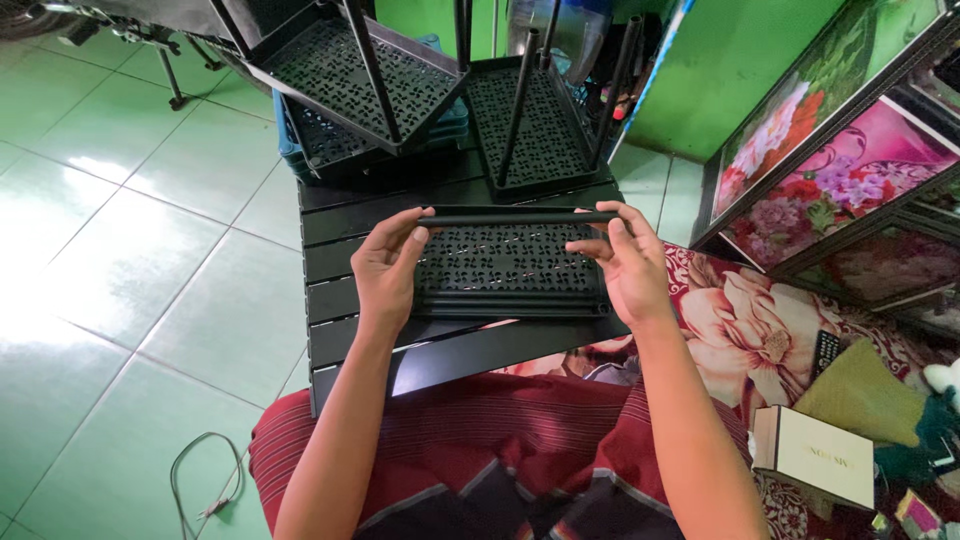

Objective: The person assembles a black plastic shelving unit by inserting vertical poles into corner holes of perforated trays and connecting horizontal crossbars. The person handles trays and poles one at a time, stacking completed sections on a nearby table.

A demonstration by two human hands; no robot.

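- The black slatted board [340, 260] lies flat on the green tiled floor [130, 230], its near edge against the person's lap; bare tiles stretch wide to the left of it.
- At the board's far edge stand stacked black perforated shelves [350, 75] with upright poles, crowding that side.
- Right of the board, a flowered mat [760, 330] carries a small white box [812, 456] and a remote [826, 350], with a flowered cabinet [840, 150] beyond, so room there is tight.
- A perforated black tray [505, 270] is held just above the board's middle.
- The left hand [387, 270] grips the tray's left end, fingers curled closed round it.
- The right hand [628, 265] clasps the right end, thumb over a black rod [515, 217] running along the tray's far edge.
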